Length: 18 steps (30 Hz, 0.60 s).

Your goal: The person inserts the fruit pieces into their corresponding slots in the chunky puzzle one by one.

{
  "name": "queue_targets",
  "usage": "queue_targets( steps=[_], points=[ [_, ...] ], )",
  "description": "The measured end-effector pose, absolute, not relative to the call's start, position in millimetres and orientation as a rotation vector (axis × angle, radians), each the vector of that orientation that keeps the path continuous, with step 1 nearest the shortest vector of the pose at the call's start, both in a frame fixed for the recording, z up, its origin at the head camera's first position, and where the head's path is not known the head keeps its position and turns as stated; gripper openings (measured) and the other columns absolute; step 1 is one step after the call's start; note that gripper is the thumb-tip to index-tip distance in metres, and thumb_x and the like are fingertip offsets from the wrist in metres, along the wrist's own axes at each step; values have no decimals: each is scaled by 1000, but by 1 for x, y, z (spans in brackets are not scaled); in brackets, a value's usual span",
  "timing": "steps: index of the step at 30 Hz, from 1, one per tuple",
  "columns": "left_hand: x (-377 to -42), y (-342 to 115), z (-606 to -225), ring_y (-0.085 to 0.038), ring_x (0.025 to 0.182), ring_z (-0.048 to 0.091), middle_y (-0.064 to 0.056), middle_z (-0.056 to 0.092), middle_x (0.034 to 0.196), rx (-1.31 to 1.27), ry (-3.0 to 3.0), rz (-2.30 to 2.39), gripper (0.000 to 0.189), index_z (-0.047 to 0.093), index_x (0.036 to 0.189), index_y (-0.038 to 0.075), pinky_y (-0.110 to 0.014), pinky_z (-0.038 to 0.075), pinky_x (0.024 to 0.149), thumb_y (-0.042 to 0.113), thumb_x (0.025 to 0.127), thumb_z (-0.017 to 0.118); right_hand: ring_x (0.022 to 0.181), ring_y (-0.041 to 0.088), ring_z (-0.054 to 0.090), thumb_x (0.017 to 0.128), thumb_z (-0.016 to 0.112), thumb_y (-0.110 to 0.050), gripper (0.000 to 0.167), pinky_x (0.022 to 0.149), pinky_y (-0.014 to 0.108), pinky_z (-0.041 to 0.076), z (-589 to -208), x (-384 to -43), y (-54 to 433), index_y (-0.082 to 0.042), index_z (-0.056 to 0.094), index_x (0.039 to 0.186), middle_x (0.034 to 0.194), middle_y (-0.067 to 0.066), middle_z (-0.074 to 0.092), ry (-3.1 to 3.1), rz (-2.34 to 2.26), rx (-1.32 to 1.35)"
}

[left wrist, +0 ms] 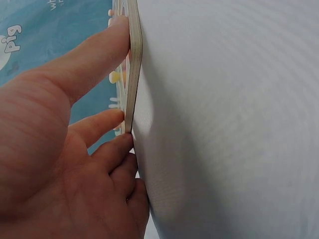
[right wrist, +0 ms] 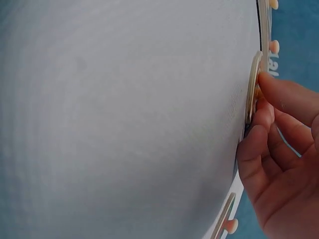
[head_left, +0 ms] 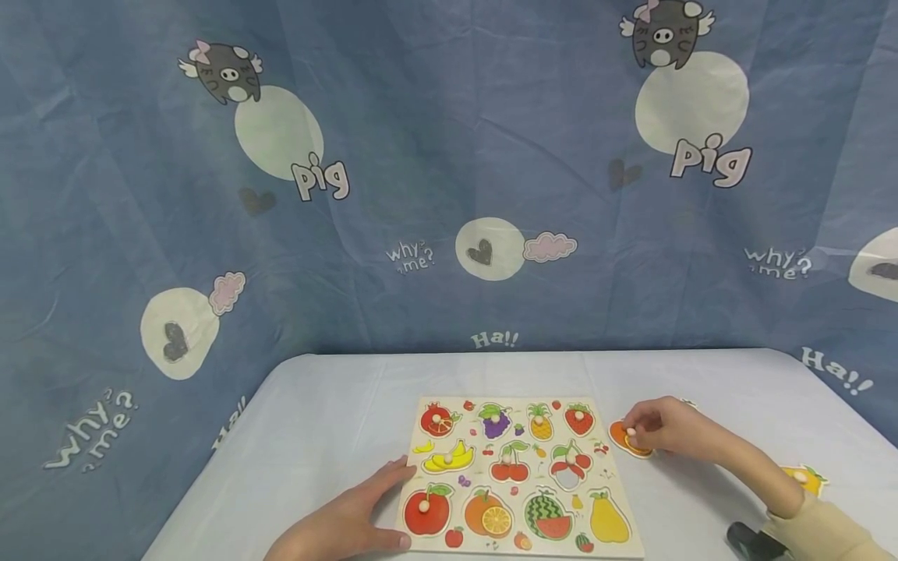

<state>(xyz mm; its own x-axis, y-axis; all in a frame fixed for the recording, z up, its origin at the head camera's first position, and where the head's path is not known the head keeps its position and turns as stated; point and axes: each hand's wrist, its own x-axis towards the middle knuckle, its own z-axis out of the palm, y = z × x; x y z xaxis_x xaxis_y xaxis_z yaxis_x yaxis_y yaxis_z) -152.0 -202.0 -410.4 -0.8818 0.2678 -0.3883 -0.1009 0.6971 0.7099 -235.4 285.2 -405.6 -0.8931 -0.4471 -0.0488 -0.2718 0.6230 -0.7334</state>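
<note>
A pale wooden puzzle board (head_left: pixel 522 492) printed with fruit lies flat on the white table. Several of its fruits, such as the apple (head_left: pixel 426 513) and the strawberry (head_left: pixel 579 419), show small round knobs. My left hand (head_left: pixel 351 514) is at the board's left side, thumb on the near corner and fingertips at the edge; the left wrist view shows the thumb laid over the board's face (left wrist: pixel 119 35). Right of the board, thumb and fingers of my right hand (head_left: pixel 669 425) pinch an orange, round puzzle piece (head_left: pixel 620 433) by its knob. That piece (right wrist: pixel 252 92) appears edge-on in the right wrist view.
A yellow puzzle piece (head_left: pixel 807 478) lies beyond my right forearm. Another piece (head_left: pixel 690 403) shows partly behind the right hand. A black object (head_left: pixel 754 541) sits near the right sleeve. Blue printed cloth (head_left: pixel 421 312) hangs behind the white table (head_left: pixel 295 436).
</note>
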Motion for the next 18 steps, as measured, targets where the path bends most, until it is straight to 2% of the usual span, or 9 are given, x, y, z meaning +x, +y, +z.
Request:
queue_targets(
  steps=[11,18],
  points=[
    [-153,-203,-410,-38,134,33,-11,28,158,112,2425,1055,90,43,147,32,-69,35,100,39,68,87,62,8,52,85,72,-3,13,51,23,46,-406,-233,287,-1,69,97,77,1,62,2640,-1141,-604],
    [-153,-203,-411,-36,132,35,-11,29,158,101,2425,1055,91,43,148,31,-69,35,101,39,69,87,62,5,51,85,70,-3,10,52,22,46,-410,-238,287,-4,69,95,75,-4,61,2658,-1109,-674]
  ],
)
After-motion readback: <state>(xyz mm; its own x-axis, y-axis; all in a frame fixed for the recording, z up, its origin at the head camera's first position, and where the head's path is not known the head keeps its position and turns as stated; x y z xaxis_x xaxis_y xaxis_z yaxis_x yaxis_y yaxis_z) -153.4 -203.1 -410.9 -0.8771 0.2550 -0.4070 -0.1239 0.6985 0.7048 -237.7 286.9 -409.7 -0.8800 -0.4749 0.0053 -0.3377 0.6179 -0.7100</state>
